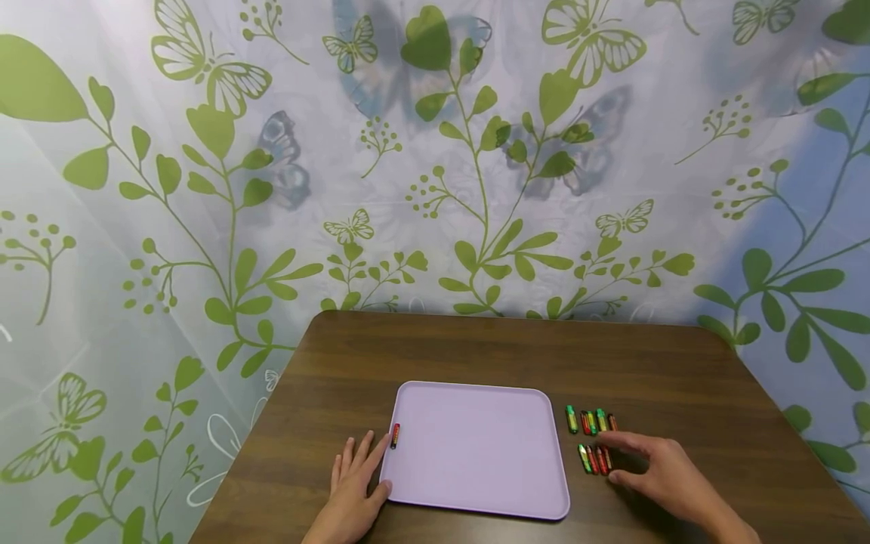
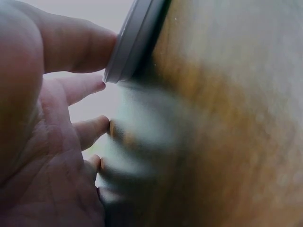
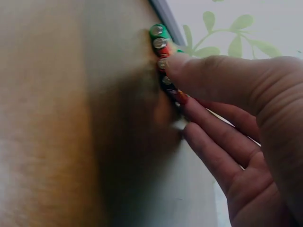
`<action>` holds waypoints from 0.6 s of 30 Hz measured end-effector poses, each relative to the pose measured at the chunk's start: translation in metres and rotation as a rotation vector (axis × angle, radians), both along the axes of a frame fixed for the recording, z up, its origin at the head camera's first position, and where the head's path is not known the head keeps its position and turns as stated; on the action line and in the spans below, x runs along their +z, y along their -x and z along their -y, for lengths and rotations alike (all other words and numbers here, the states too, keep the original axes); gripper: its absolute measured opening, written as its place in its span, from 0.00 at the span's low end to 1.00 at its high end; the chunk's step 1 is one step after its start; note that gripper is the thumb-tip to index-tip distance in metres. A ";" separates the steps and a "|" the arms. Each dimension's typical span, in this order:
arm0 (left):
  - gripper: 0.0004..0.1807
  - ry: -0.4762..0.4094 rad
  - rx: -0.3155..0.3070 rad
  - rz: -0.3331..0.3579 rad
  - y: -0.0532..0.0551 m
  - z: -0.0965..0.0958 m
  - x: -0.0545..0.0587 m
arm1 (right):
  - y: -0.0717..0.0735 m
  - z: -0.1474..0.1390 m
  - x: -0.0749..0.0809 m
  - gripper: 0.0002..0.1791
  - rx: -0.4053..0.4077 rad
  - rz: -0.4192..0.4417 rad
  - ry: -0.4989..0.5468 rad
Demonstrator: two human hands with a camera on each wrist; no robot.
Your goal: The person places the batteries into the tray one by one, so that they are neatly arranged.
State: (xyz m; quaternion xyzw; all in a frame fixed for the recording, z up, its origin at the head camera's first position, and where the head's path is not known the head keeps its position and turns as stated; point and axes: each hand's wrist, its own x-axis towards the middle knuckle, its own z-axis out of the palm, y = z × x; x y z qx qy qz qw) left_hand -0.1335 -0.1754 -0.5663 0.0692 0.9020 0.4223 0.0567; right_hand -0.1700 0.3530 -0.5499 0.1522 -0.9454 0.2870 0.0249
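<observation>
A lilac tray lies on the table, with one red and black battery inside its left rim. My left hand rests at the tray's left edge, fingers spread; in the left wrist view the thumb touches the rim. To the right of the tray lie two groups of small batteries, green and red. My right hand reaches to the near group, thumb and index finger apart at its right side. The right wrist view shows the metal battery ends beside the thumb.
The far group of batteries lies just beyond the right fingertips, partly overlapped by them. All of this is on a brown wooden table. Behind its far edge hangs a curtain with green leaves and butterflies.
</observation>
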 end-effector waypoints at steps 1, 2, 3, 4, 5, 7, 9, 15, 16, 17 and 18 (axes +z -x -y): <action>0.40 0.002 0.001 -0.002 -0.001 -0.001 0.000 | 0.000 0.000 -0.001 0.30 -0.004 -0.014 -0.004; 0.40 0.005 0.003 -0.004 -0.001 -0.001 0.000 | -0.001 -0.001 -0.003 0.30 -0.008 -0.026 -0.008; 0.40 0.007 0.004 -0.006 -0.002 -0.002 0.001 | -0.001 -0.001 -0.004 0.30 -0.015 -0.033 -0.009; 0.40 0.008 0.005 -0.007 -0.003 -0.003 0.001 | -0.002 -0.001 -0.005 0.30 -0.022 -0.040 -0.011; 0.40 0.009 0.007 -0.009 -0.004 -0.003 0.001 | -0.003 -0.001 -0.006 0.29 -0.028 -0.047 -0.015; 0.40 0.011 0.009 -0.013 -0.006 -0.004 0.001 | -0.005 -0.002 -0.008 0.29 -0.035 -0.056 -0.022; 0.40 0.012 0.013 -0.012 -0.008 -0.005 0.001 | -0.006 -0.002 -0.009 0.29 -0.045 -0.062 -0.026; 0.40 0.008 0.019 -0.012 -0.015 -0.009 0.005 | -0.010 -0.005 -0.003 0.28 -0.091 -0.006 -0.025; 0.39 0.006 0.020 -0.013 -0.016 -0.010 0.005 | -0.010 -0.005 -0.001 0.28 -0.094 0.010 -0.018; 0.40 0.006 0.023 -0.013 -0.017 -0.010 0.006 | -0.010 -0.005 0.001 0.28 -0.095 0.018 -0.012; 0.40 0.008 0.025 -0.015 -0.018 -0.011 0.006 | -0.010 -0.004 0.002 0.28 -0.092 0.018 -0.007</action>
